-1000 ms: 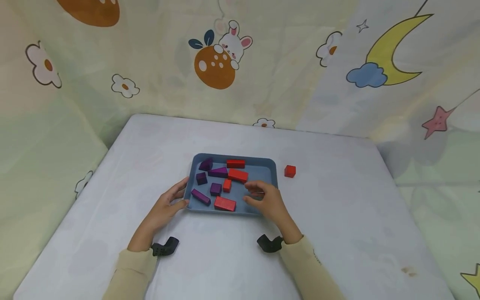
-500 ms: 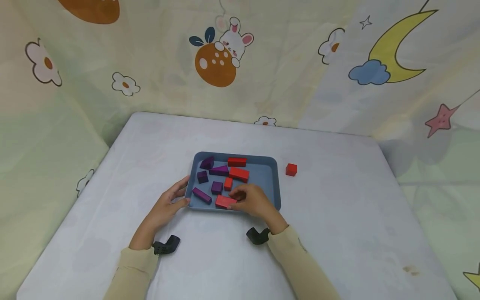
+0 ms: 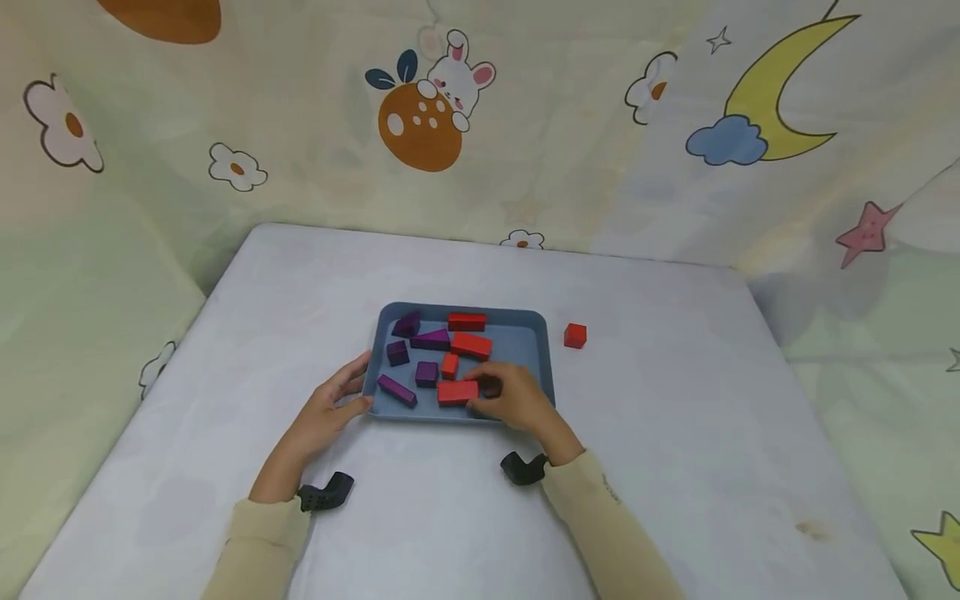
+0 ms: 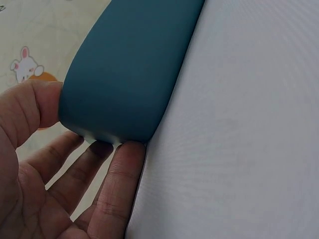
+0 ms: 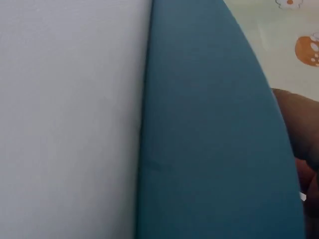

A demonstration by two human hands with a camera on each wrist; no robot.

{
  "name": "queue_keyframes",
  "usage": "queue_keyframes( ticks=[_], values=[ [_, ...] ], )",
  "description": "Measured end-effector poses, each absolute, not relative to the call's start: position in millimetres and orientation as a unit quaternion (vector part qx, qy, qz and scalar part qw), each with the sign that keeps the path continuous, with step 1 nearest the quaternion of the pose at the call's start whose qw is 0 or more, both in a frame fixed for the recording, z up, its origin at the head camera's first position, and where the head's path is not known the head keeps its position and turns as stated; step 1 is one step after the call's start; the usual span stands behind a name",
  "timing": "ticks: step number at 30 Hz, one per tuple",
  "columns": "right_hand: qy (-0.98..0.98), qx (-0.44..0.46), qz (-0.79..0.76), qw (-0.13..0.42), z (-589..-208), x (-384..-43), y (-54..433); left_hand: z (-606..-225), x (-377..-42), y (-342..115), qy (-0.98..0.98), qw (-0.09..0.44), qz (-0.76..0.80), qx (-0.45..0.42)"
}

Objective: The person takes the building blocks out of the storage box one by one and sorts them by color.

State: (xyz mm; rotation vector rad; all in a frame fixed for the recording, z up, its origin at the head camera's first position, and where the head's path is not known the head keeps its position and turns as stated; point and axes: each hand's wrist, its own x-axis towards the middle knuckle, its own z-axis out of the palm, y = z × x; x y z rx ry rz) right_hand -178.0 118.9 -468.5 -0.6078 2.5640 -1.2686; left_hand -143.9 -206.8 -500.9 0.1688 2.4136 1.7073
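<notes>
A shallow blue-grey tray (image 3: 517, 340) lies on the table with several red and purple blocks in it. My left hand (image 3: 324, 418) holds the tray's left edge; in the left wrist view its thumb is at the rim and its fingers (image 4: 122, 184) touch the outer wall. My right hand (image 3: 519, 402) reaches over the tray's front rim and pinches the right end of a red rectangular block (image 3: 453, 393). The right wrist view shows mostly the front wall (image 5: 209, 124), with part of the hand behind it.
One red cube (image 3: 575, 336) lies on the white table (image 3: 420, 500), right of the tray. Among the tray's blocks are a purple cube (image 3: 427, 374) and a small red block (image 3: 450, 366). A patterned curtain (image 3: 300, 100) hangs behind the table.
My right hand came left from the tray's right part and took hold of the front red block. That block has shifted slightly right and now lies straighter. The left hand stays at the tray.
</notes>
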Motion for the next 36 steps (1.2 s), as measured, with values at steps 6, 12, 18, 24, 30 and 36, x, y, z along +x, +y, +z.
queue_keyframes(
  ticks=[6,12,18,24,30,36],
  values=[
    [0.823,-0.189,-0.528,0.091,-462,-182,148,-500,-139,-212,0.814,0.091,0.571,0.05],
    [0.818,-0.16,-0.551,0.045,-454,-192,192,-501,-136,-216,0.814,0.082,0.573,0.05],
    [0.846,-0.111,-0.522,0.006,-449,-205,233,-502,-136,-215,0.808,0.079,0.581,0.051],
    [0.875,-0.078,-0.477,-0.03,-446,-216,269,-503,-139,-213,0.807,0.078,0.583,0.056],
    [0.909,-0.03,-0.413,-0.037,-448,-225,296,-502,-140,-208,0.802,0.076,0.589,0.063],
    [0.924,0.0,-0.383,-0.022,-456,-229,311,-501,-141,-205,0.802,0.078,0.588,0.064]
  ],
)
